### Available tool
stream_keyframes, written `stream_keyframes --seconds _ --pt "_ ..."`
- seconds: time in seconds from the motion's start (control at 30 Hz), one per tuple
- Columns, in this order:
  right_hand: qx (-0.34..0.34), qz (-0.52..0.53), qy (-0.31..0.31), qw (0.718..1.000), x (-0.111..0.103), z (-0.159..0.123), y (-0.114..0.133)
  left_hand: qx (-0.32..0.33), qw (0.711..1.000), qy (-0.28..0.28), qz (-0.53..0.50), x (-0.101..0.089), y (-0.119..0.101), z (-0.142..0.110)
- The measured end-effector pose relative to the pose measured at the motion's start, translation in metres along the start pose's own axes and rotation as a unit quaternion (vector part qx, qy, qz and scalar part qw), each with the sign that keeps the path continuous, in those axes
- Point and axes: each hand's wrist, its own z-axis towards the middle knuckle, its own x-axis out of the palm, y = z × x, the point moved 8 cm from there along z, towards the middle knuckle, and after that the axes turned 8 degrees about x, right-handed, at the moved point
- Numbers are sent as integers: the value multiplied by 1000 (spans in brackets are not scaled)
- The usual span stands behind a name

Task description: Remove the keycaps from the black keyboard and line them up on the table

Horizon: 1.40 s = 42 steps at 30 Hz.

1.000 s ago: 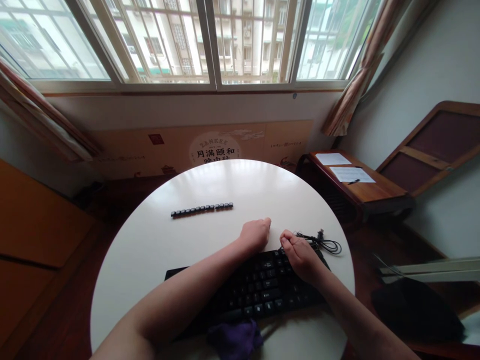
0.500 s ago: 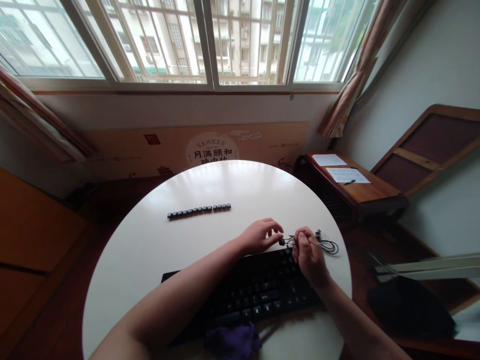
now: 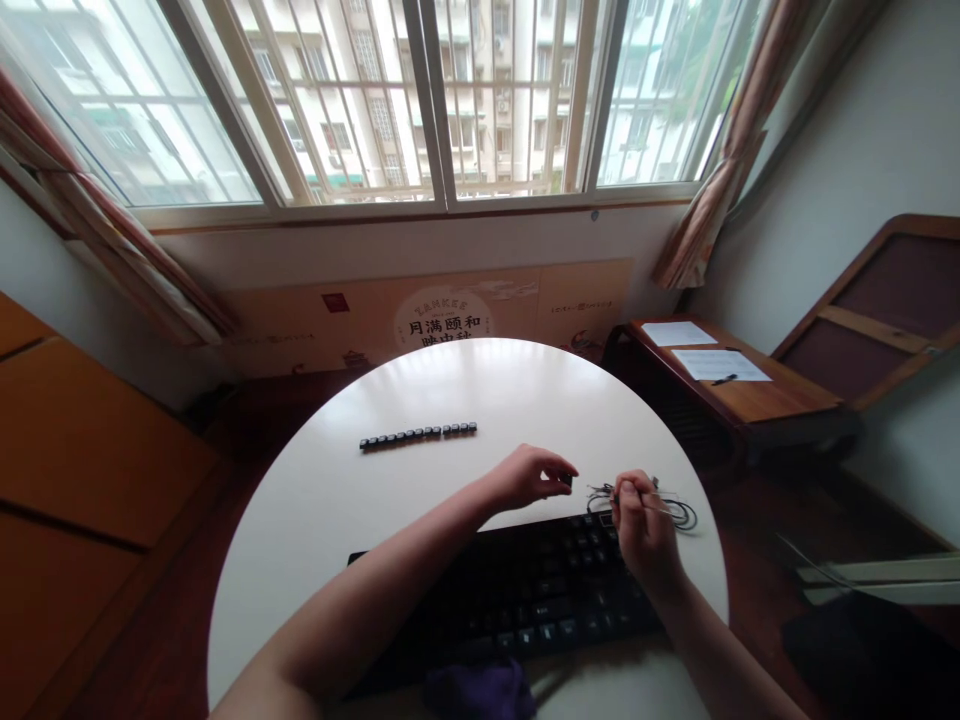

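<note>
Fingers (image 3: 562,466) pinching keycap (image 3: 568,480), left hand (image 3: 531,476) now clear of wire puller (image 3: 617,491)

Piece I grip (image 3: 568,480): black
Keyboard before me (image 3: 536,588): black, pale key markings
Key row (image 3: 418,435): black
Table (image 3: 315,530): plain white
Cloth (image 3: 480,690): purple
Panel (image 3: 375,300): tan, black lettering, red square
Curtain (image 3: 709,215): pinkish, cream

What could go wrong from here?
1. The left hand has the keycap only in its fingertips; it might slip and bounce away.
2. The right hand's wire tool is right by the cable and could snag it.
3. The row of keycaps looks loose on the table; a bump may scramble its order.
</note>
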Motion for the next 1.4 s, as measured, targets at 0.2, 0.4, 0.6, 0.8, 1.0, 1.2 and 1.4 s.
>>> stream_keyframes --seconds 0.2,0.4,0.6,0.8,1.0,1.2,1.4 --pt "-2 6 18 1000 0 -1 -2 -36 974 -50 217 -68 32 4" --pt "-10 -1 27 1000 2 -1 1 -128 928 -91 338 -123 77 -16" --pt "-22 -2 44 999 5 -2 9 -195 911 -81 354 -124 108 -34" --pt "-13 3 60 998 7 -3 10 -221 904 -78 357 -127 118 -37" --pt "-22 -1 58 998 6 -3 11 -239 899 -74 359 -129 120 -39" --pt "-30 -9 58 998 7 -2 12 -244 894 -60 370 -132 115 -40" --pt "-36 -12 59 998 7 -3 12 -215 894 -36 392 -131 104 -31"
